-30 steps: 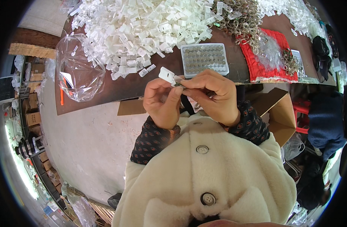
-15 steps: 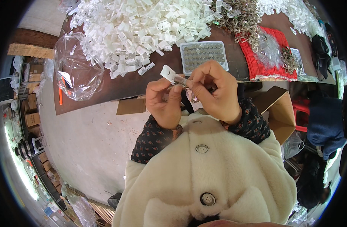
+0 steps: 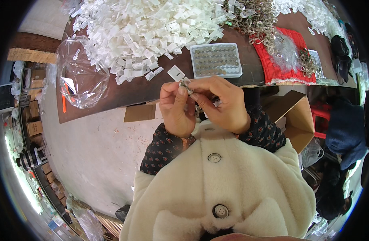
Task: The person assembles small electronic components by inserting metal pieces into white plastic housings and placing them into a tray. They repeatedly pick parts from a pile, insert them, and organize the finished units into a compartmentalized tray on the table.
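Close above the table's near edge, my two hands meet around a small white plastic case (image 3: 175, 73) with a dark slot in its face. My left hand (image 3: 177, 110) pinches its lower end between thumb and fingers. From the right, my right hand (image 3: 225, 101) is closed at the same end, fingertips on a small metal key ring piece (image 3: 186, 83). Fingers hide most of the join, so I cannot tell whether the two are fastened. Just beyond sits a clear tray (image 3: 237, 73) with rows of round, flat, coin-like discs.
A large heap of white plastic cases (image 3: 140, 30) covers the brown table (image 3: 78, 114). Metal key rings (image 3: 253, 20) are piled at the far right, near a red cloth (image 3: 269, 68). A clear plastic bag (image 3: 82, 76) lies left. An open cardboard box (image 3: 299, 116) stands at right.
My right hand has shifted left and slightly down, closer to my left fingertips. The white case has moved slightly left and tilted.
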